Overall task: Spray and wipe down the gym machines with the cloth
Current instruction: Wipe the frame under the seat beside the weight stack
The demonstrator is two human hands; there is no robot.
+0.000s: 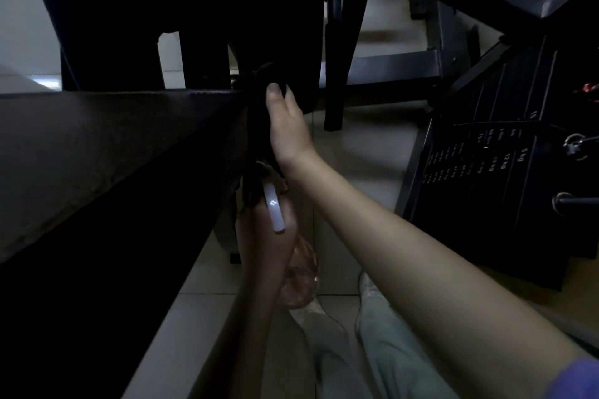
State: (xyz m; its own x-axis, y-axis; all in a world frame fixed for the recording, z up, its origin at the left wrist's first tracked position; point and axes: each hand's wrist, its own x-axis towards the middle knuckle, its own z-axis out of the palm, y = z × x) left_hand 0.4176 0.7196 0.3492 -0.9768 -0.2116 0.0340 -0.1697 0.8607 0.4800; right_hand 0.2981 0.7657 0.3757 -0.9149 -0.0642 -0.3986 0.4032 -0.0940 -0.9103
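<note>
Head view: the light is dim. At the middle of the frame the right hand [287,129] holds the dark cloth [257,139] against the end of a broad black machine beam [129,146], which runs off toward 9 o'clock. The thumb lies over the fabric; the fingers are hidden behind it, so I judge this a pinch, not a flat press. The cloth hangs limp below the hand, so it looks soft and light. It should fold round edges easily, and bunching it in the palm would give firmer wiping pressure than a thumb alone.

At 6 o'clock from that hand, the left hand [262,246] is wrapped round the neck of the spray bottle [299,278], with the white trigger [274,210] showing above the knuckles. The bottle is clear with a pinkish tint and looks like thin plastic, probably light and slick if wet. The neck just under the trigger is the secure place to hold it. How much liquid it holds cannot be told in this light.

At 3 o'clock stands a black weight stack [479,178] with kilogram labels, on the pale tiled floor [350,146].
</note>
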